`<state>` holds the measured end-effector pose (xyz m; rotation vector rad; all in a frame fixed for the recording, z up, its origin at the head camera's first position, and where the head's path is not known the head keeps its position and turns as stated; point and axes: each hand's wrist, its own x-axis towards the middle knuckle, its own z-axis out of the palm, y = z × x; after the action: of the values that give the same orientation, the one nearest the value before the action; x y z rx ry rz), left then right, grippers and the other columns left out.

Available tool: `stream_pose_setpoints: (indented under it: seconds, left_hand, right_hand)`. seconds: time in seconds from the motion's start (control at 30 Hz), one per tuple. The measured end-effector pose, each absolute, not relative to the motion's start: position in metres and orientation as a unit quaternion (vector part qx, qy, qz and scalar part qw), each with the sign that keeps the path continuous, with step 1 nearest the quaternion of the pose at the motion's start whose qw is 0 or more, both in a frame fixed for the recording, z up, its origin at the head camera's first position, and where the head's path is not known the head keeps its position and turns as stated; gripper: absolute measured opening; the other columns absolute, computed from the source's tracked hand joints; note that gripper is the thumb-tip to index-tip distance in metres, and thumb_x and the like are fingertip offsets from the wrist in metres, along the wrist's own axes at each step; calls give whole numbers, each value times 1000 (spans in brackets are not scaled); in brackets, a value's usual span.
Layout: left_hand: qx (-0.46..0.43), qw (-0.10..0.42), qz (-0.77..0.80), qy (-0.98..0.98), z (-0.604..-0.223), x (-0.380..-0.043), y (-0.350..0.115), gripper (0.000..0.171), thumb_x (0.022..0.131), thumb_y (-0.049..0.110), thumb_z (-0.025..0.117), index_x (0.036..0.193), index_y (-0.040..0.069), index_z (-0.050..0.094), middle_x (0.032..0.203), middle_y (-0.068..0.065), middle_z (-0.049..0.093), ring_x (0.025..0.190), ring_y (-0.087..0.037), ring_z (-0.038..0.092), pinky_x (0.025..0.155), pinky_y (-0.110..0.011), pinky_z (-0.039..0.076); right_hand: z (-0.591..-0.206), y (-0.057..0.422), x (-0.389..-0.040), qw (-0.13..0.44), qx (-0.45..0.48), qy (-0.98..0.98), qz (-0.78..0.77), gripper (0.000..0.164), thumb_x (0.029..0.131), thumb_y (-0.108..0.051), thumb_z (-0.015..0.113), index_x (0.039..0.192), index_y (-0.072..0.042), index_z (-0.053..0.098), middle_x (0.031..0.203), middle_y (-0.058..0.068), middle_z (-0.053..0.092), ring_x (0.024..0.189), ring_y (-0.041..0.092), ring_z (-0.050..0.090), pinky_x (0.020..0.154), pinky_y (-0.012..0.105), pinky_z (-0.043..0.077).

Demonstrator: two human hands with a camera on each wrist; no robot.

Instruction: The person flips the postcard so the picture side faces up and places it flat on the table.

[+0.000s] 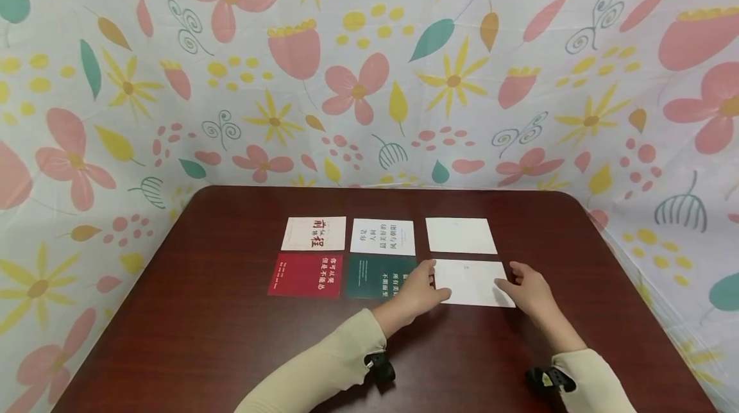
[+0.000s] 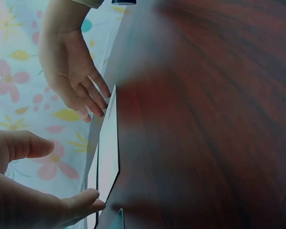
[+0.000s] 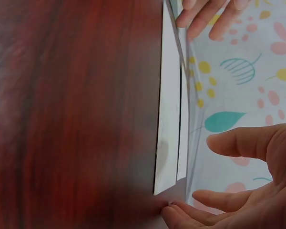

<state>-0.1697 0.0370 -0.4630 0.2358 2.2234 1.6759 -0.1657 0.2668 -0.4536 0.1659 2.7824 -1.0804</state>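
Note:
A white, almost blank card (image 1: pixel 476 283) lies flat at the lower right of two rows of cards. At its left edge is my left hand (image 1: pixel 417 292), thumb above the card and fingers beside it, partly covering the green card (image 1: pixel 365 279). My right hand (image 1: pixel 532 292) is at the opposite edge, its thumb over the card. In the right wrist view, the thumb and fingers of the right hand (image 3: pixel 248 181) stand apart, fingertips low beside the card (image 3: pixel 167 138). The left wrist view shows the left hand (image 2: pixel 35 186) likewise spread, with nothing pinched.
Behind lie another blank white card (image 1: pixel 460 235), a white card with dark lettering (image 1: pixel 381 237) and a cream card with red lettering (image 1: pixel 314 234). A red card (image 1: pixel 303 276) is at the front left. The brown table (image 1: pixel 231 342) meets a flowered cloth (image 1: pixel 358 92) at the back.

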Motion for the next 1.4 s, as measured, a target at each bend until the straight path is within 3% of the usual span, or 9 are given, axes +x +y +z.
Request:
stream_pose_setpoints:
  seconds: [0.53,0.87,1.2,1.4]
  left_hand:
    - [45,183,624,759,-469,-169,44,66,83,5,66,141,-8,36,135,-25,45,127,-38,45,98,-45,44]
    - [16,155,646,747,-468,-172,47,57,81,1,62,133,-13,44,125,-25,52,116,-35,54,92,-38,49]
    - [-12,136,658,740,-469,-178,47,49,79,-2,61,126,-13,51,116,-21,57,105,-24,56,85,-32,49]
    - [-32,131,666,734,-463,-180,47,47,80,-3,61,125,-10,54,113,-15,60,102,-21,56,82,-29,50]
  right_hand:
    - [-457,264,-156,71,58,919,-383,61,92,-16,59,134,21,35,129,40,44,115,50,48,91,53,45]
    - [-460,269,-158,77,96,887,-445,58,95,-15,56,136,19,35,129,38,45,118,47,47,93,50,45]
    - [-457,275,-158,79,105,864,-487,54,96,-13,53,138,17,36,131,36,45,118,41,46,77,26,52]
    - [-453,275,-160,59,111,860,-494,52,95,-9,53,137,17,37,123,32,48,103,27,53,73,25,52]
